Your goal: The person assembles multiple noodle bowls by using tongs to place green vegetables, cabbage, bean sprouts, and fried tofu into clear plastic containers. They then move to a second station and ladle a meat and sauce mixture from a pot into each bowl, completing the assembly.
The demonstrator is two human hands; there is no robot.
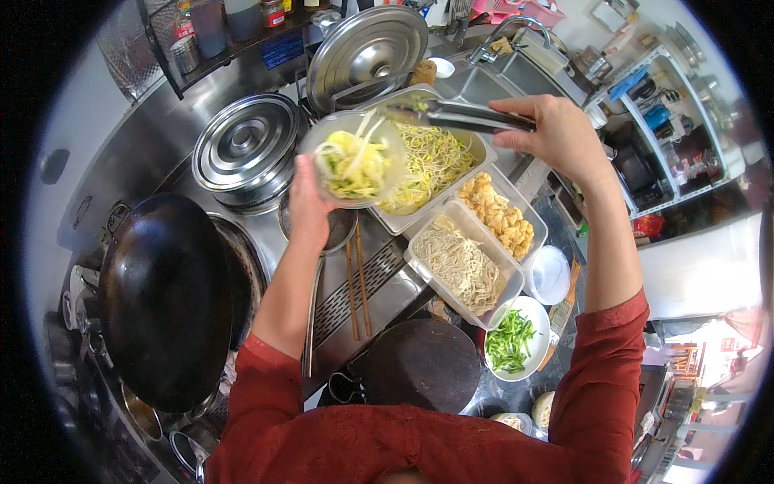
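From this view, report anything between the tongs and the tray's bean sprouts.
The clear bowl in the left hand hides part of the tray; nothing visible blocks the tongs from the bean sprouts right of the bowl.

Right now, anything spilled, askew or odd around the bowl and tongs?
No spill or damage stands out near the clear round bowl of yellow-green food in the left hand or the metal tongs in the right hand. Mildly odd: the large round steel lid behind appears propped on edge, not flat.
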